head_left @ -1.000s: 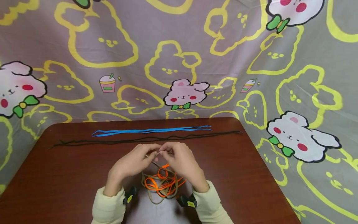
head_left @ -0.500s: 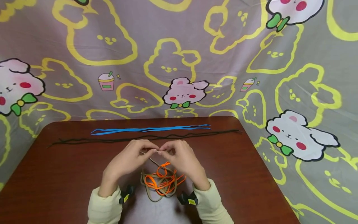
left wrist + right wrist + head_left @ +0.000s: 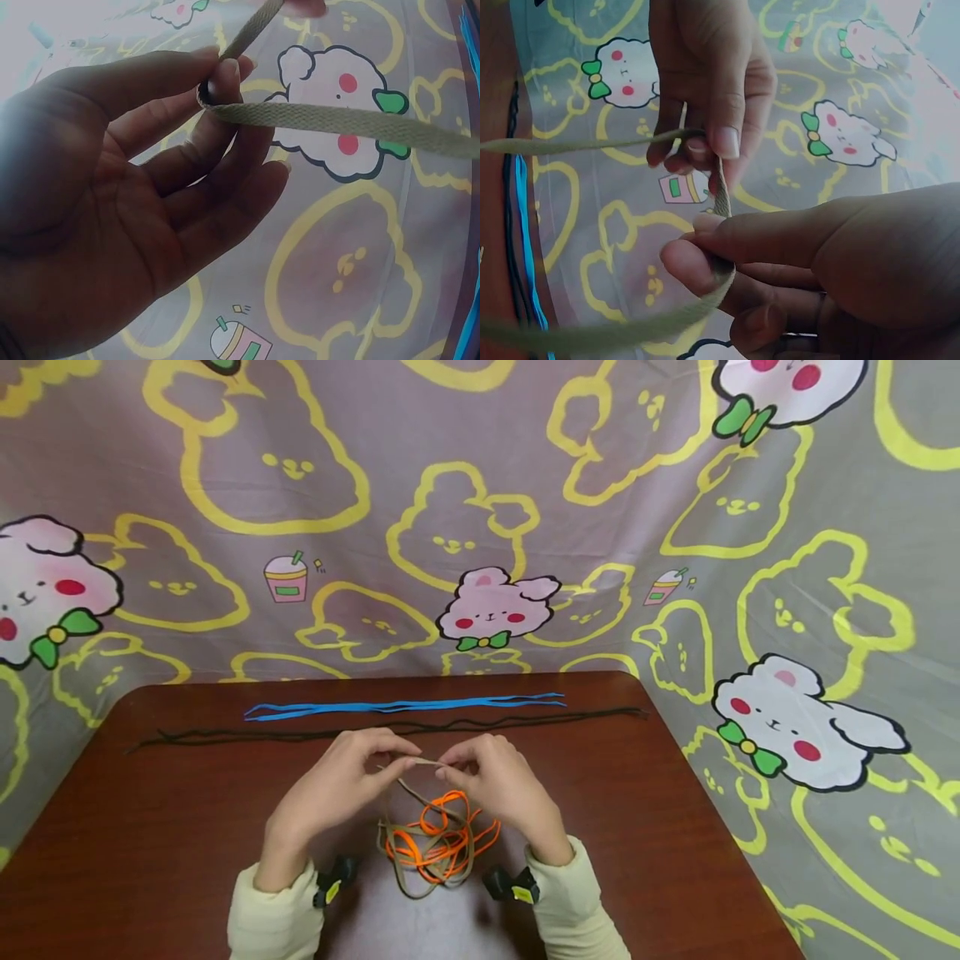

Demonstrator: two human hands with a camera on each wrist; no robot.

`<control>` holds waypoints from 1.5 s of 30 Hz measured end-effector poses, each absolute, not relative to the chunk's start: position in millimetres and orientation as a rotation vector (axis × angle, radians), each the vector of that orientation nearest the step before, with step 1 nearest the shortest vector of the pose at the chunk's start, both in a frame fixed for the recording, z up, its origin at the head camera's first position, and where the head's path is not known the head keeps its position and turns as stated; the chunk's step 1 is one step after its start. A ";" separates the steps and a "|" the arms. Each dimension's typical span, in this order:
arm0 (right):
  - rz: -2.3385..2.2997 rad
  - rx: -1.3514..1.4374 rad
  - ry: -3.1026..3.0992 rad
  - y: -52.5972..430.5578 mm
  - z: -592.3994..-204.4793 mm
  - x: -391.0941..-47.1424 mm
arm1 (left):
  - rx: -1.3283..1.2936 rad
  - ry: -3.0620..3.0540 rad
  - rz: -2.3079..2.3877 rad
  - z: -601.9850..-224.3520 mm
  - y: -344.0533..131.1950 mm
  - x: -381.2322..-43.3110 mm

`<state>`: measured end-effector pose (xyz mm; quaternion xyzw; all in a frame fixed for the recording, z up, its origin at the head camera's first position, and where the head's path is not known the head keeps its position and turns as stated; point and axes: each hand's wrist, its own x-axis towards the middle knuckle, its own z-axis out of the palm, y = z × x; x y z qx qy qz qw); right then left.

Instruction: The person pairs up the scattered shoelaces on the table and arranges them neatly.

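Note:
A flat tan shoelace (image 3: 300,118) runs between my two hands, above the table. My left hand (image 3: 337,781) pinches it between thumb and fingertips, and the lace bends there and trails off, as the left wrist view shows. My right hand (image 3: 498,781) pinches the same lace a short way along; a length hangs down from it in the right wrist view. Between the hands a short taut stretch shows. Below them on the table lies a loose tangle of the tan lace and an orange shoelace (image 3: 408,856).
Across the back of the brown table (image 3: 150,827) lie a blue shoelace (image 3: 360,709) and, in front of it, a black shoelace (image 3: 225,739), both stretched out lengthwise. A patterned cloth (image 3: 345,560) hangs behind the table and along its right side.
The hands, earlier touching at the fingertips, have moved apart sideways, baring a short stretch of tan lace between them. The blue and black laces stay put.

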<state>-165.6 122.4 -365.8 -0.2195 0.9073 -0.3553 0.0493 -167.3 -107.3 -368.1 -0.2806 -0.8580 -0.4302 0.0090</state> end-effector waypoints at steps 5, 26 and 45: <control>-1.067 -0.656 2.782 127.3 -363.0 -165.9 | -0.865 -2.638 -1.296 -367.1 -110.8 -167.2; -1.400 -0.765 2.844 151.8 -350.9 -161.7 | -0.749 -2.384 -1.316 -360.0 -116.6 -159.5; -1.620 -0.685 2.946 168.1 -349.9 -164.9 | -0.592 -1.875 -1.408 -356.0 -115.2 -160.6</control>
